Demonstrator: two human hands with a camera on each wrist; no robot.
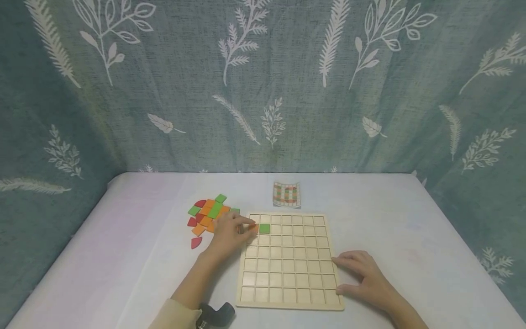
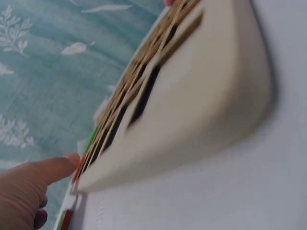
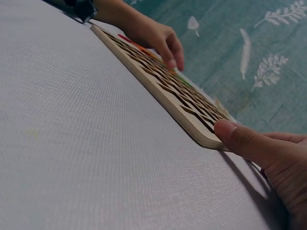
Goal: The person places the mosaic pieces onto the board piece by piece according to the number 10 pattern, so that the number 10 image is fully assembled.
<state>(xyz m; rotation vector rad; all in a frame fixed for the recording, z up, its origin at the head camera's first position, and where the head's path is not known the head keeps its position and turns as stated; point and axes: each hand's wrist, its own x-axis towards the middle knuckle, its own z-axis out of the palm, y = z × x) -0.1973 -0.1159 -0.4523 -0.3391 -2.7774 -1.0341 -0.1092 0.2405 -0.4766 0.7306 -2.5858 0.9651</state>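
Note:
A pale wooden grid board (image 1: pixel 289 307) lies on the table, its cells seen from above in the head view. My left hand (image 1: pixel 230 235) is at the board's upper left, thumb and index finger at an orange square tile (image 1: pixel 255 228) in the left column. In the left wrist view a finger of the left hand (image 2: pixel 33 184) touches the orange tile's edge. A green square tile (image 1: pixel 265 228) sits in the neighbouring cell. My right hand (image 1: pixel 365 278) rests at the board's right edge, thumb and fingers spread; its thumb (image 3: pixel 232 134) touches the rim in the right wrist view.
Left of the board lies a loose heap of orange, green and red tiles (image 1: pixel 215 210), some square, some quarter-round. A small printed pattern card (image 1: pixel 286 195) lies beyond the board. Leaf-patterned cloth (image 1: pixel 263 68) hangs behind the white table (image 1: pixel 402 214).

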